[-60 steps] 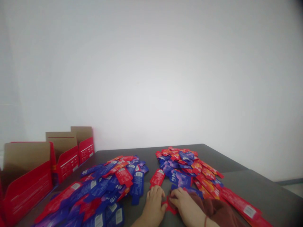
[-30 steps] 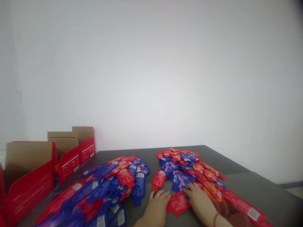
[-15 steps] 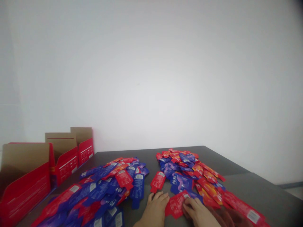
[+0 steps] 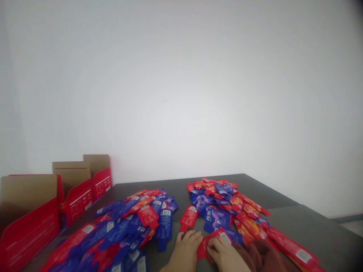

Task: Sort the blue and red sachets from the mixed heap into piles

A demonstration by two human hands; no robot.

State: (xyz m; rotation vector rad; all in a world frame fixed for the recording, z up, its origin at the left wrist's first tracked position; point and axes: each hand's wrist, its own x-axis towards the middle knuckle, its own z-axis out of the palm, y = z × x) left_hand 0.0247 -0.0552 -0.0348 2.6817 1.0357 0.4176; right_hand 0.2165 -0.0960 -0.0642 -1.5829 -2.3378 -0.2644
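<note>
My left hand (image 4: 185,250) lies on the dark table with its fingers forward and slightly bent, palm down. Just beyond its fingertips is a red pouch (image 4: 189,217) with a spout-shaped end pointing at me. Between my hands is another red pouch (image 4: 204,241) with a white barcode label. My right hand (image 4: 222,252) covers much of it, its fingers curled and closed on the pouch. A purple-blue pouch (image 4: 217,218) lies just past that one. My right wrist has a brown sleeve (image 4: 259,255).
A heap of blue and red pouches (image 4: 121,223) spreads to the left. A second heap of red, orange and purple pouches (image 4: 212,192) runs along the right. Several open red cardboard boxes (image 4: 30,234) stand at the left edge of the dark table (image 4: 286,204), before a pale wall.
My right hand has slid left across the red pouch, closer to my left hand, and covers more of it. My left hand stays nearly where it was.
</note>
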